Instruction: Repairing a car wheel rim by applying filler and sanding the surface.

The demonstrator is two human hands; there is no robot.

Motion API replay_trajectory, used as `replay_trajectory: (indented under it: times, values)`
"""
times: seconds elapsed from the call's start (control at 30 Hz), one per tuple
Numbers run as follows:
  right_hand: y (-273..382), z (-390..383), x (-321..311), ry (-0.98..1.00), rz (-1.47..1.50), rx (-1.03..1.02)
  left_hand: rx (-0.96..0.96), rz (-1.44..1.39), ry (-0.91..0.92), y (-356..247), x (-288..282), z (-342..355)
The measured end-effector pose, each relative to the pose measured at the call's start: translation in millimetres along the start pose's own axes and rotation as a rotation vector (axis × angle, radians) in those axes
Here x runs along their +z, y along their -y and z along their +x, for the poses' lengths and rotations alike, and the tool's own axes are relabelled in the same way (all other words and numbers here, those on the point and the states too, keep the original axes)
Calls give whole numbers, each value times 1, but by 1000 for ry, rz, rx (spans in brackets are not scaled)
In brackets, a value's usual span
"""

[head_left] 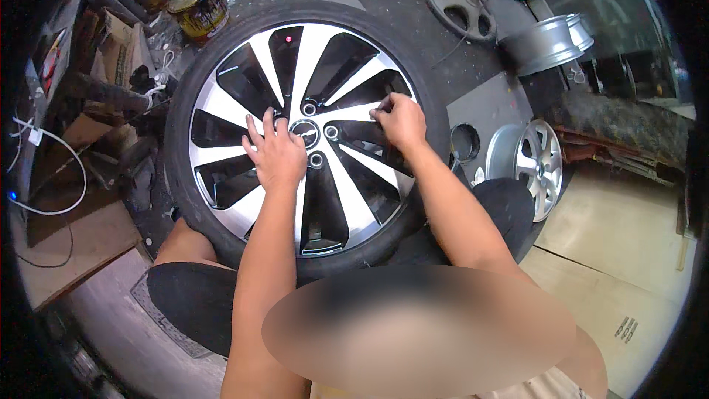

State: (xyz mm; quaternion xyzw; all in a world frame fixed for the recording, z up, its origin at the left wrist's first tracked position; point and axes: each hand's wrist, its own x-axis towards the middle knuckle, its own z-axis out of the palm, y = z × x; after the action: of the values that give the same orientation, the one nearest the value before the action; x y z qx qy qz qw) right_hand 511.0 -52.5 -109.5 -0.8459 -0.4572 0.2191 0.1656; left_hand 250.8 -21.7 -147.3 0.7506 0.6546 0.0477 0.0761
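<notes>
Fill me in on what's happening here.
A person works bare-handed at a silver-and-black alloy wheel with a black rubber tyre, lying face up. The left hand is spread beside the round black centre cap. The right hand is pinched over a spoke; whether it holds something small is unclear.

Floor (484,103): dark and pale grey around you | ahead left: yellow-black tin (198,13) | your right: silver spoked rim (543,171) on edge | ahead right: grey rim (464,4) | before you: tyred wheel (347,203), underside hidden
</notes>
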Motion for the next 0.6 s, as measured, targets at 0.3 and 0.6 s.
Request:
replay_trajectory:
  times: [0.3, 0.6]
  values:
    - [0, -9, 1, -13, -16, -51, -7, 12, -16, 2, 1, 0]
    - [5, -8, 2, 7, -23, -10, -4, 29, -26, 4, 3, 0]
